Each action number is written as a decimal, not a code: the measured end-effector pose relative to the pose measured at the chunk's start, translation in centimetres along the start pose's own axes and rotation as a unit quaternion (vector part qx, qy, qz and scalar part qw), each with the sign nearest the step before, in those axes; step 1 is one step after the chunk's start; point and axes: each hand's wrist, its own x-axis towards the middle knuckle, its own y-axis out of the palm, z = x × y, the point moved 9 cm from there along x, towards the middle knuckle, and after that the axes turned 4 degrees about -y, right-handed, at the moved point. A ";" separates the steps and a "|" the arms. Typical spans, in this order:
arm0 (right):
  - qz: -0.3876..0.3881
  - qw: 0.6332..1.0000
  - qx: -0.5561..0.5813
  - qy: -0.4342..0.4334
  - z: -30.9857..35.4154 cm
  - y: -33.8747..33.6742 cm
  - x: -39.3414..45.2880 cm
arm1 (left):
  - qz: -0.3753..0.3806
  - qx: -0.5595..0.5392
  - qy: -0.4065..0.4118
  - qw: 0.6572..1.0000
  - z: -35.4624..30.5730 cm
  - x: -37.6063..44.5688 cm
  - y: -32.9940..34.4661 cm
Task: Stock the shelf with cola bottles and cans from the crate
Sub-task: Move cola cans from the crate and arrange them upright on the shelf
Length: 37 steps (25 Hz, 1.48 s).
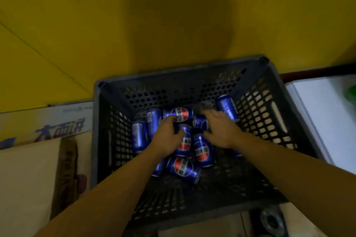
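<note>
A yellow wall is filling the upper half of the view, from nine o'clock round to three. Below it a dark perforated crate is sitting at the centre and running down toward six o'clock, its walls pierced with rows of holes. A printed cardboard box is lying at nine o'clock, just beside the crate's left wall, and a white container is standing at three o'clock beside the right wall. Two bare forearms are coming in from seven and five o'clock and reaching down into the crate. On its floor blue cola cans are lying in a loose heap on their sides, gathered toward the far-left part, while one can is leaning at one o'clock against the back-right corner. The left hand is resting over the heap, its fingers loosely bent and touching a can at twelve o'clock, not yet clasping it. The right hand is hovering spread over the cans, fingers relaxed and grasping nothing.
</note>
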 end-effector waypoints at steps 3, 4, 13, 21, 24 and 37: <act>0.040 0.999 0.000 0.035 -4.0 3.1 3.0 | 0.018 0.009 -0.099 0.995 3.8 3.6 4.0; 0.045 0.998 -0.006 0.036 -4.7 3.5 3.9 | 0.020 0.005 -0.133 0.991 4.6 4.1 5.0; 0.044 0.995 -0.085 0.030 -5.7 4.8 5.9 | -0.013 -0.088 -0.171 0.981 5.4 5.6 6.2; -0.142 0.950 0.262 0.090 -2.1 -7.9 -4.5 | 0.092 -0.487 -0.096 0.863 -7.4 -4.1 0.2; -0.205 0.908 0.357 0.078 1.5 -13.7 -11.3 | 0.074 -0.485 -0.028 0.871 -13.5 -11.2 -4.7; -0.511 0.684 0.520 0.012 5.4 -30.7 -53.4 | 0.225 -0.395 0.300 0.839 -43.6 -40.8 -0.8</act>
